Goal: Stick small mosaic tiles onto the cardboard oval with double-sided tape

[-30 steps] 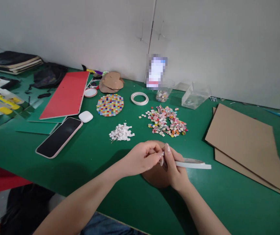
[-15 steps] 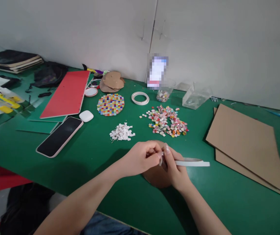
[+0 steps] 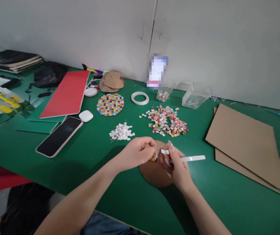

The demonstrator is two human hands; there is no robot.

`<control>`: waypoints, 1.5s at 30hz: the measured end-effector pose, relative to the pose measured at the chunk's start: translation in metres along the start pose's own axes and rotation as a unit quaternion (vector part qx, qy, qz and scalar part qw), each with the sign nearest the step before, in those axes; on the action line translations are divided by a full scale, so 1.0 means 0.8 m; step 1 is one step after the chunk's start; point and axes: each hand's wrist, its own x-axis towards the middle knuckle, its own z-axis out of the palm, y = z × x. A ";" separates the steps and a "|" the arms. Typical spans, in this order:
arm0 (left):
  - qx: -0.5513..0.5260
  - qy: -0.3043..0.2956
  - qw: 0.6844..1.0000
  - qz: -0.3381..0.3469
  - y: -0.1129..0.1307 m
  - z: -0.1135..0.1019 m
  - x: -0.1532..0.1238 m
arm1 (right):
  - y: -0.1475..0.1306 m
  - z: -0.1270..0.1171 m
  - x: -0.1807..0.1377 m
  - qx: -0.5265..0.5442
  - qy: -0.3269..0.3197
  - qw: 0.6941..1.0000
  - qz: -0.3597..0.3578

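White tape (image 3: pixel 195 158) is gripped in the right hand (image 3: pixel 179 169); the left hand (image 3: pixel 141 151) is curled closed, contents can't be told. Both are held over a cardboard disc (image 3: pixel 152 174), toward the counter's (image 3: pixel 120 202) front edge.

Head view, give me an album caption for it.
Right hand holding white tape, left hand close by, over a brown disc.

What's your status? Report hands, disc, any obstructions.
Left hand pinched above cardboard disc, contents hidden. Right hand holding white tape. Disc partly covered by hands. Loose tiles beyond, clear of hands.
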 end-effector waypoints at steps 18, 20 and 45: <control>0.031 -0.045 0.998 0.010 0.004 0.002 0.000 | -0.007 0.004 -0.001 -0.026 0.018 0.999 0.027; 0.027 -0.042 0.999 0.007 0.003 0.001 0.001 | -0.006 0.004 0.000 0.006 0.016 0.999 0.041; 0.333 0.213 0.917 0.049 -0.011 -0.031 0.004 | -0.007 0.000 0.006 0.153 0.010 0.988 0.025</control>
